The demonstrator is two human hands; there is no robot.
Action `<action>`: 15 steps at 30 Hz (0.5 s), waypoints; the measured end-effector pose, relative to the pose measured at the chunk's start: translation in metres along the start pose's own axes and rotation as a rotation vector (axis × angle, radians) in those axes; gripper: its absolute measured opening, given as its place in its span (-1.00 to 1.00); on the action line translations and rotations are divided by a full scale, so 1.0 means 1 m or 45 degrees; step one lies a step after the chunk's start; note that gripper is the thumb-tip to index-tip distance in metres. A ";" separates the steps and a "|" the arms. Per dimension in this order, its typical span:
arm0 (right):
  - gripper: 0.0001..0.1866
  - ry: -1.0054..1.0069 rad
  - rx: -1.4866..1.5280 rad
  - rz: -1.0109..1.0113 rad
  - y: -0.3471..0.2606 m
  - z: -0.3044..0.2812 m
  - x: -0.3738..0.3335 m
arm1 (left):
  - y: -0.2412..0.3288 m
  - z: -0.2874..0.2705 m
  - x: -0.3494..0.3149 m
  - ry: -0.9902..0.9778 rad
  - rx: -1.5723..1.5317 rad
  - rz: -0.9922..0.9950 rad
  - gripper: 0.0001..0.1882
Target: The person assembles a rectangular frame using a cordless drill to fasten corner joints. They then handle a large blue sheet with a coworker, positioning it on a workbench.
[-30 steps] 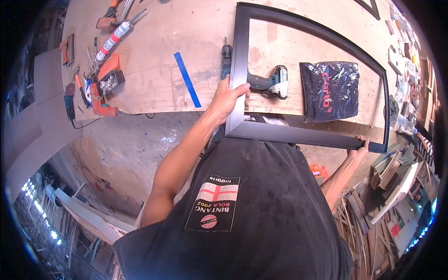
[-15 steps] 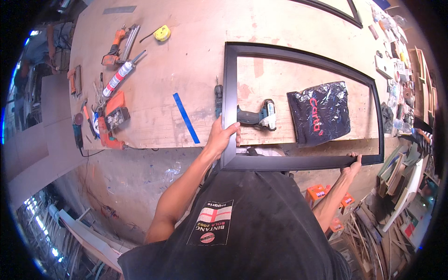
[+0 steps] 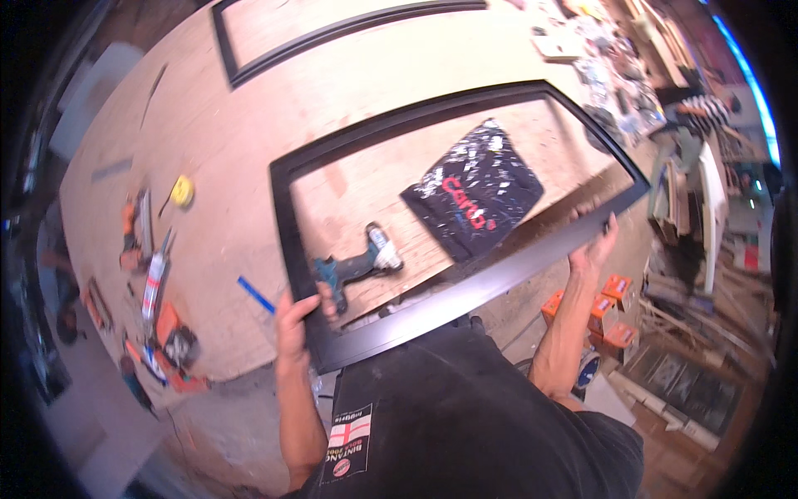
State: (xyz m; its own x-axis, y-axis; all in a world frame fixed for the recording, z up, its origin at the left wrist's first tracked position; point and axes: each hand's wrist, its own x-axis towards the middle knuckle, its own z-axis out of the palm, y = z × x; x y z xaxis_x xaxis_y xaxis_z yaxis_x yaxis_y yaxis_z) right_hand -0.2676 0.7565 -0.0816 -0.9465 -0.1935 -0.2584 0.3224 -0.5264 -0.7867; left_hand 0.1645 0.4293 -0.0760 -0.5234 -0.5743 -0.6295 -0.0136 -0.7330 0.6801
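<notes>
Since half a second ago our view has turned, and the black frame, which ran level across it, now slopes up to the right. As we look down, the frame is held up around the drill, which shows through its opening, close to the left corner nearest us. Our left hand, just left of the drill, is closed on the frame's left side, thumb across the top. Our right hand, well right of the drill, has its fingers curled round the near side. Just right of the drill we see a dark plastic-wrapped package on the bench. Left of the drill lie a blue strip and, farther off, a yellow tape measure and a sealant tube. Well beyond the drill lies a second frame.
</notes>
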 end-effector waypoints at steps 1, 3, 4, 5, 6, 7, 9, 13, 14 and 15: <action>-0.47 -0.124 0.052 0.000 -0.011 0.027 -0.008 | 0.020 -0.005 0.003 -0.162 0.031 0.025 -0.67; -0.47 -0.079 -0.001 -0.032 -0.031 0.069 -0.007 | 0.057 -0.015 0.009 -0.256 -0.053 -0.046 -0.51; -0.51 -0.075 -0.083 -0.058 -0.039 0.098 -0.003 | 0.075 0.001 0.005 -0.252 -0.245 0.018 -0.37; -0.60 -0.107 -0.060 -0.106 -0.042 0.113 0.010 | 0.089 0.010 0.006 -0.239 -0.310 0.134 -0.27; -0.65 -0.182 -0.001 -0.083 -0.044 0.132 0.023 | 0.110 0.013 0.012 -0.158 -0.475 0.119 -0.31; -0.64 -0.267 -0.056 -0.131 -0.044 0.155 0.034 | 0.124 0.001 0.026 -0.369 -0.411 0.218 -0.29; -0.62 -0.403 -0.043 -0.096 -0.046 0.196 0.063 | 0.151 -0.009 0.060 -0.687 -0.381 0.307 -0.25; -0.69 -0.500 -0.088 -0.113 -0.045 0.253 0.116 | 0.147 0.050 0.070 -0.253 -0.315 0.427 -0.40; -0.64 -0.576 -0.148 -0.111 -0.049 0.259 0.131 | 0.132 0.063 0.071 -0.347 -0.156 0.583 -0.42; -0.58 -0.573 -0.181 -0.130 -0.045 0.268 0.136 | 0.125 0.092 0.062 -0.343 0.055 0.764 -0.57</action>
State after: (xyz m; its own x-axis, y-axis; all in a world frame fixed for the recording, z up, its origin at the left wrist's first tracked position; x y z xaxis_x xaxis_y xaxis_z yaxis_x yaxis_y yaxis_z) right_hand -0.4068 0.5318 0.0693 -0.8618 -0.5027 0.0677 0.1932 -0.4487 -0.8725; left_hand 0.0521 0.3352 0.0041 -0.6454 -0.7635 -0.0238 0.3160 -0.2953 0.9016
